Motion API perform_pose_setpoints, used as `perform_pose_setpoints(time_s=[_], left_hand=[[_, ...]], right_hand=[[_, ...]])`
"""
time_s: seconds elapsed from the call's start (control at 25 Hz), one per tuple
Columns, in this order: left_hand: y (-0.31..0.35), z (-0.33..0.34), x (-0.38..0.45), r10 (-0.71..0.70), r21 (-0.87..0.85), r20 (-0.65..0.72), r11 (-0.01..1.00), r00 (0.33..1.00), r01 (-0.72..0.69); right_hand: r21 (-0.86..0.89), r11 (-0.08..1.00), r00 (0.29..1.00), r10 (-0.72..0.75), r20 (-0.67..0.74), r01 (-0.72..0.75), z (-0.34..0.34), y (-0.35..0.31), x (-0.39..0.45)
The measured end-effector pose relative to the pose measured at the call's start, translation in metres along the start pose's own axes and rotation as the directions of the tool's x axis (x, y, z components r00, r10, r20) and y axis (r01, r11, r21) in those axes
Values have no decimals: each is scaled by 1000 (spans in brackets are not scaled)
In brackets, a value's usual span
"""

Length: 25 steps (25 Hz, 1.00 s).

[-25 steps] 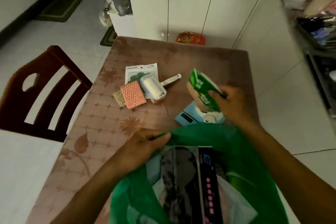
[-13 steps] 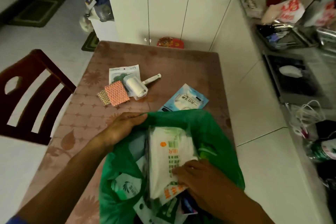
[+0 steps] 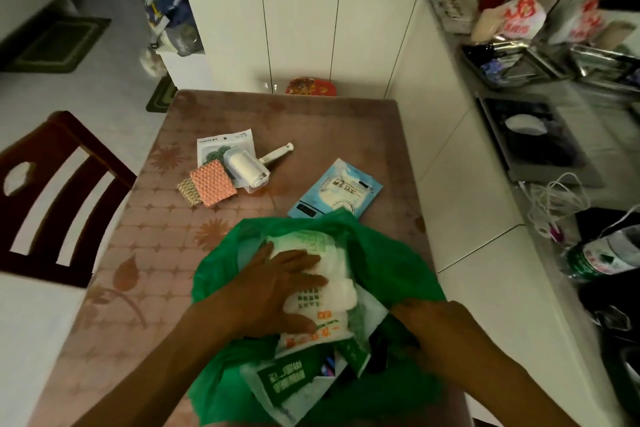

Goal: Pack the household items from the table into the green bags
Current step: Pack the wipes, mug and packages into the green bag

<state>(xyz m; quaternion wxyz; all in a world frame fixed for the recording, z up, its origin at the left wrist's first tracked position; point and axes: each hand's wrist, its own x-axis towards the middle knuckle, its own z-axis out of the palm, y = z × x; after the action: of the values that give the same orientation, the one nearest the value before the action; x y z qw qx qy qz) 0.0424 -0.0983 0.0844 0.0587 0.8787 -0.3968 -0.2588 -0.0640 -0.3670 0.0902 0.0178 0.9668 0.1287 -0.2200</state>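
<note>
Since half a second ago, your left hand (image 3: pixel 277 288) left the green plastic bag (image 3: pixel 388 263) rim; spread flat, it presses the white soft packet (image 3: pixel 332 274) down. Your right hand (image 3: pixel 446 333) grips the rim beside it.

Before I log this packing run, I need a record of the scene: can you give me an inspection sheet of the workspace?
Surface: table with a brown flower-patterned cover.
Job's things: green bag open at the near edge, white packet and other packs inside; blue pouch, lint roller, pink scrubber and a flat white packet lie unpacked.
Clutter: nothing seen on the table.
Hands: left hand presses flat on the white packet; right hand is at the bag's right edge, fingers hidden.
Cables: white cords on the right counter.
Surroundings: chair on the left, white cabinets behind.
</note>
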Motion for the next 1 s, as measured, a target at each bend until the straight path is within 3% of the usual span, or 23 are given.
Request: perform_pose_setpoints(time_s=[0.08,0.12,0.16,0.2,0.24,0.28,0.32,0.4,0.44,0.52,0.6,0.64,0.72,0.8,0.84,0.92,0.96,1.0], left_hand=[[-6,-2,-2,7,-45,-5,999,1000,-7],[-9,-3,-3,6,-64,-7,998,1000,-7],[-11,-4,-3,3,-74,-9,997,1000,-3],[-11,-4,-3,2,-72,-14,997,1000,-3],[-10,-3,-2,6,-64,-20,998,1000,-7],[-9,-3,-2,12,-60,-25,998,1000,-14],[-7,-4,-2,19,-61,-24,998,1000,-20],[-4,-5,-3,33,-96,-38,995,999,-37],[-3,-6,-4,36,-142,-88,989,995,-48],[-3,-13,-4,3,-258,-284,963,959,-80],[-10,-24,-1,-83,-292,-484,954,871,-70],[-16,-30,2,-119,-272,-550,961,827,-42],[-32,-40,12,-160,-150,-544,984,824,92],[-49,-43,19,-202,-8,-419,976,885,219],[-57,-42,21,-213,2,-361,973,908,229],[-66,-33,20,-184,-76,-316,983,931,168],[-68,-28,18,-154,-121,-321,985,935,121],[-72,-23,17,-132,-163,-331,983,934,81]], right_hand=[[227,973,978,96,-183,-54,-12,18,-4],[408,908,922,233,-310,-92,-25,30,-8],[645,761,831,401,-386,-68,-39,41,-12],[839,541,710,569,-414,56,-55,50,-15],[924,318,630,677,-380,215,-69,55,-15],[939,159,628,707,-324,305,-78,57,-13],[947,101,668,686,-288,305,-85,53,-10],[956,176,735,613,-291,233,-96,37,-2],[936,263,723,597,-348,234,-101,30,1],[772,499,606,490,-626,394,-117,19,7],[496,658,521,180,-834,567,-137,-5,31],[421,688,554,34,-832,591,-145,-18,53],[470,746,767,-84,-636,472,-148,-37,121],[560,814,968,-10,-251,154,-128,-38,198],[596,803,993,88,-79,-23,-110,-29,232],[743,607,951,278,135,-283,-69,3,280],[776,530,928,322,188,-341,-47,19,293],[730,589,932,303,198,-346,-22,33,305]])
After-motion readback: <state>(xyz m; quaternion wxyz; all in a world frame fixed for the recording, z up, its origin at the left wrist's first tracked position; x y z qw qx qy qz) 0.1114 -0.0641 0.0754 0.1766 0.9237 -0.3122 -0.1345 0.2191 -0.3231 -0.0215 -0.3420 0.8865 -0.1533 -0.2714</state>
